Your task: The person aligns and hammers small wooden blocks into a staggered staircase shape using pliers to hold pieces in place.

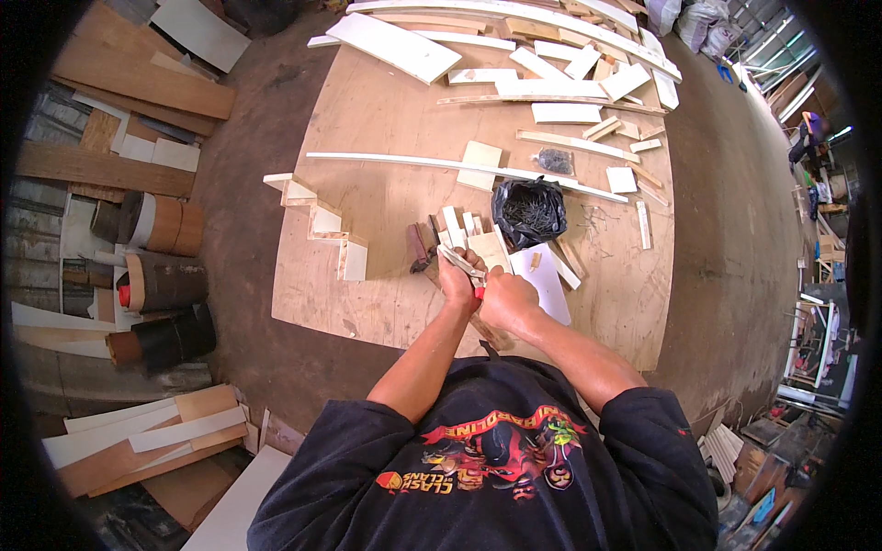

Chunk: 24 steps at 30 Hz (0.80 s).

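Observation:
Near the table's front edge my two hands meet over a hand tool with pale metal jaws [462,264] and a red handle [480,291]. My right hand [510,299] is closed around the handle. My left hand [457,282] is curled at the jaws; what its fingers hold is hidden. Just beyond lie small wood blocks [452,225] and a brown, worn-looking object [421,246]. A black plastic bag [530,213] full of dark nails stands open behind my right hand, with a white sheet [542,280] in front of it.
The plywood tabletop [367,119] carries a stepped white wooden piece [323,223] at left and a long white strip [395,160] across the middle. White boards [395,48] and offcuts crowd the far side. Rolls of material [165,223] and stacked panels [156,432] line the left.

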Tool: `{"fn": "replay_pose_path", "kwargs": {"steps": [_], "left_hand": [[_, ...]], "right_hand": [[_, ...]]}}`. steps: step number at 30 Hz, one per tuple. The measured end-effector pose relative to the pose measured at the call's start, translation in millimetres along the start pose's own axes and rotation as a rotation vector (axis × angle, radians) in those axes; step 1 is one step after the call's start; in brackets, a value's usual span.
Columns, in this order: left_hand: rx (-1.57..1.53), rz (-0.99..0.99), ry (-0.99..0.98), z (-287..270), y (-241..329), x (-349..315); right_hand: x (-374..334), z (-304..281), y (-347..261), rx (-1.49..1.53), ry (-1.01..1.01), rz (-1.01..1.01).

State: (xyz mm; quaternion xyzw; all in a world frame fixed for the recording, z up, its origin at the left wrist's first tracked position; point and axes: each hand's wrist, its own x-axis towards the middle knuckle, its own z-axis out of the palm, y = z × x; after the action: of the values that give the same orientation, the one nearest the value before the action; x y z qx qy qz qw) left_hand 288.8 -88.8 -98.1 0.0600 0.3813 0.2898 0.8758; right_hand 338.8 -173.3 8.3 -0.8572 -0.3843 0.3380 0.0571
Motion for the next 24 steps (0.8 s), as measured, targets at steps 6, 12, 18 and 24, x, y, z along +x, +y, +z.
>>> {"fn": "replay_pose_path", "kwargs": {"steps": [6, 12, 18, 24], "left_hand": [[0.071, -0.001, -0.106, -2.8, 4.2, 4.9], [0.002, -0.014, -0.093, -0.4, 3.0, 12.8], [0.083, 0.001, -0.097, 0.0, 2.8, 10.9], [0.198, 0.066, -0.056, -2.6, 2.7, 10.1]], "right_hand": [[3.3, 9.2, 1.7, 0.02, -0.076, 0.024], [5.4, 15.3, 1.5, 0.039, -0.001, 0.031], [1.7, 13.1, 1.1, 0.029, 0.01, 0.019], [2.7, 13.8, -0.2, -0.001, 0.022, 0.019]]}}
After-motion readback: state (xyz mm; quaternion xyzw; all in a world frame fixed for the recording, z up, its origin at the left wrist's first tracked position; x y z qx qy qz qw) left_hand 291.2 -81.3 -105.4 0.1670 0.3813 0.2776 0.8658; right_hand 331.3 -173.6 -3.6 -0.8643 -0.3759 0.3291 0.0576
